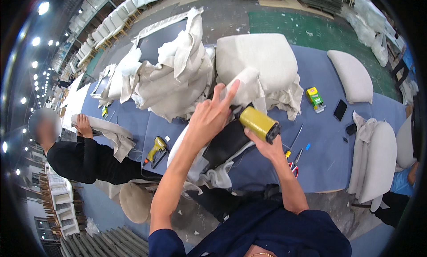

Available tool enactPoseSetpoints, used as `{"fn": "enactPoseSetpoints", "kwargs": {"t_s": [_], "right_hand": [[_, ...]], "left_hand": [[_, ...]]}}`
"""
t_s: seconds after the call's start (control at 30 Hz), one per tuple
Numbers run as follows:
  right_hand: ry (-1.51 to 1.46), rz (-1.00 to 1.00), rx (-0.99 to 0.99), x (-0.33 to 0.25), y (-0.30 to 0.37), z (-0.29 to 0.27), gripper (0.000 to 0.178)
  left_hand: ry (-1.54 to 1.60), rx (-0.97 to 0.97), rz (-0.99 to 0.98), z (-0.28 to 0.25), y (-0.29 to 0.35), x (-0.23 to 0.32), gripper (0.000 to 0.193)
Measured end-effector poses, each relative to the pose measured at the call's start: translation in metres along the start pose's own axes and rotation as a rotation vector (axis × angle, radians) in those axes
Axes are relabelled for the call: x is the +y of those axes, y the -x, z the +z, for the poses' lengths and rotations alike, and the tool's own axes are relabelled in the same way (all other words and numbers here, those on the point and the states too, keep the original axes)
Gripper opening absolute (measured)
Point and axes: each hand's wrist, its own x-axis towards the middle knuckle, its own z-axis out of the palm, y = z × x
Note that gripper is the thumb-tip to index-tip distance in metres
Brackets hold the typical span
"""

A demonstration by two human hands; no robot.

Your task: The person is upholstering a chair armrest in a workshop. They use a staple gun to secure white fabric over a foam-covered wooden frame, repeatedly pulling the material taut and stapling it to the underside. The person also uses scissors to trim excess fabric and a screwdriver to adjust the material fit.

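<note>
My right hand grips a staple gun with a yellow body and black end caps, its head pointing toward a seat piece under my hands. That piece has a black underside and pale cloth and white wadding along its near edge. Over its far side is my left hand, index and middle fingers stretched apart; its other fingertips are partly hidden. Just beyond stands a beige upholstered cushion, loose fabric hanging from its lower edge.
Beige fabric is heaped left on the blue table. Another yellow staple gun lies near a co-worker. To the right are scissors, a green-yellow box, a phone and a padded cushion.
</note>
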Motion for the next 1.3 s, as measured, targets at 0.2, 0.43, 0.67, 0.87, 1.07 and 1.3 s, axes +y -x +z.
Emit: {"fn": "enactPoseSetpoints", "kwargs": {"t_s": [0.2,0.43,0.67,0.87,1.07,1.3], "right_hand": [[-0.122,0.103,0.01,-0.012,0.007,0.004,0.023],[-0.159,0.224,0.162,-0.004,0.02,0.002,0.032],[0.013,0.027,0.179,0.008,0.024,0.022,0.022],[-0.169,0.194,0.026,-0.023,0.009,0.008,0.037],[-0.161,0.265,-0.024,-0.032,0.016,0.013,0.037],[-0.023,-0.006,0.03,-0.016,0.034,0.023,0.023]], "left_hand": [[0.17,-0.029,0.002,-0.005,0.007,-0.003,0.086],[1.236,-0.337,-0.482,0.006,-0.021,-0.063,0.054],[0.343,-0.059,-0.169,0.01,0.021,-0.02,0.056],[-0.026,0.023,-0.129,0.005,0.027,-0.012,0.059],[0.039,-0.055,-0.074,-0.004,0.033,-0.004,0.07],[0.006,-0.067,0.019,-0.015,0.045,0.001,0.088]]}}
